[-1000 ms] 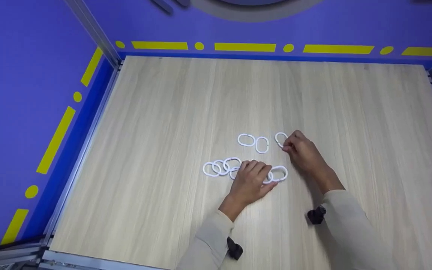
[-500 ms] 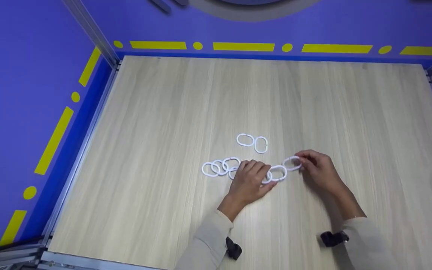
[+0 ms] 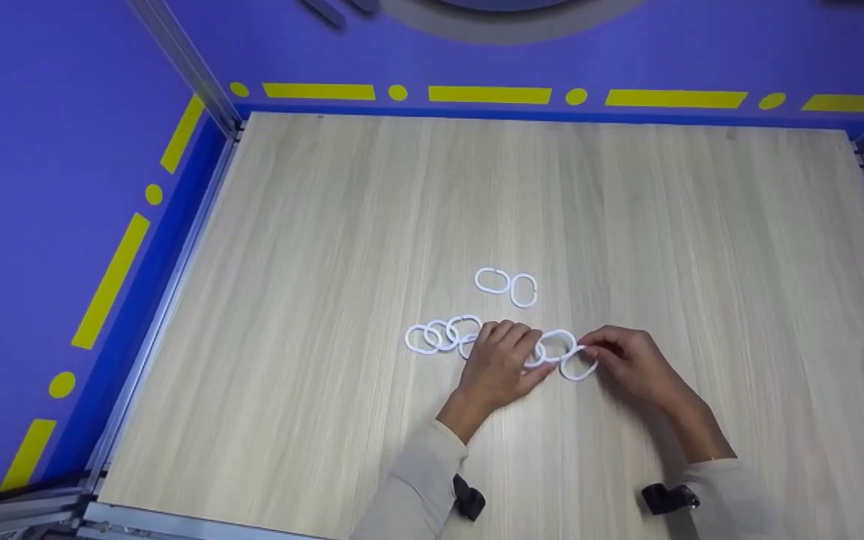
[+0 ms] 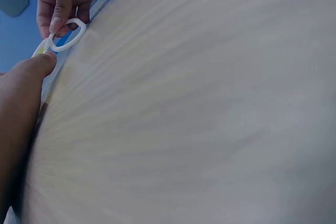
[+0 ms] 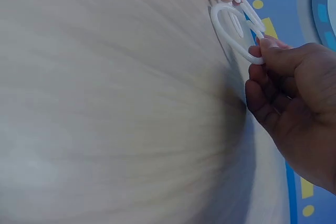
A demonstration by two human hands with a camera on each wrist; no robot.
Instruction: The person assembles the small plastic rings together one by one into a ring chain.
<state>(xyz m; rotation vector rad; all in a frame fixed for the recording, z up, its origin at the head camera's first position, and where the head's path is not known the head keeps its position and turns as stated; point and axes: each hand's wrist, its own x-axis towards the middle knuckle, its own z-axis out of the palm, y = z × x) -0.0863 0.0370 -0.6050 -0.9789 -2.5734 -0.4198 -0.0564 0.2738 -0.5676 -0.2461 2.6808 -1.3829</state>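
A chain of white oval plastic links (image 3: 423,352) runs across the wooden table in the head view. My left hand (image 3: 498,367) lies over the middle of it and hides some links. Its thumb and fingers hold the chain near the right-end link (image 3: 556,332). Between thumb and fingertips, my right hand (image 3: 636,364) pinches a single white link (image 5: 226,36). That link touches the chain's end link and overlaps it; whether the two are hooked together I cannot tell. In the left wrist view, the right hand (image 4: 65,3) appears above the left thumb.
Two loose white links, one lying sideways (image 3: 492,292) and one lengthwise (image 3: 523,306), sit behind the chain on the table (image 3: 357,225). Blue panels (image 3: 477,56) with yellow marks stand at the back and left. A metal rail (image 3: 169,296) borders the left edge.
My right hand has picked up the third loose link from behind the chain and brought it toward me to the chain's right end. The left hand has stayed in place.
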